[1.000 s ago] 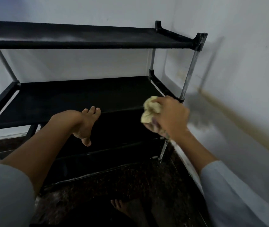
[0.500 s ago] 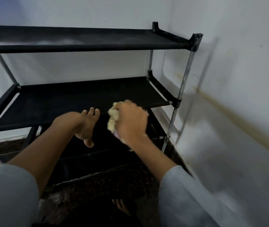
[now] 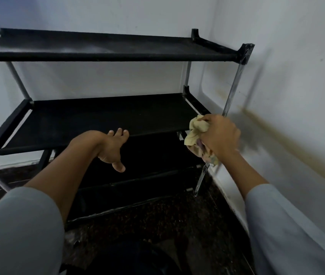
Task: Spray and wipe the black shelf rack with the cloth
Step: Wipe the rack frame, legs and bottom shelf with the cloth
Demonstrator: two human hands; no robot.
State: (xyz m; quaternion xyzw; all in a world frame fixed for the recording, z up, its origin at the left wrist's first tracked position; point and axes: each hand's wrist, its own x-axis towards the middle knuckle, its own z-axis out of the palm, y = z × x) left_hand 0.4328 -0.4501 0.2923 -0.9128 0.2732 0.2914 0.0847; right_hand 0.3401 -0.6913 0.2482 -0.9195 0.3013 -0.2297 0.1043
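In a white-walled corner, black shelf rack (image 3: 106,116); right hand (image 3: 220,135) clutches cloth (image 3: 194,133), left hand (image 3: 111,148) spread.

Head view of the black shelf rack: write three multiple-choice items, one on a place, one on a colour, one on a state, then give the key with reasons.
1. Where is the crumpled cloth?
A. on the top shelf
B. at the right front metal post
C. on the floor

2. What colour is the cloth?
A. pale yellow
B. red
C. blue

3. How is the left hand?
A. gripping a bottle
B. clenched in a fist
C. open, fingers resting on the middle shelf's front edge

Key: B, the right hand grips it against the post of the black shelf rack; A, it shows pale yellow; C, it holds nothing.
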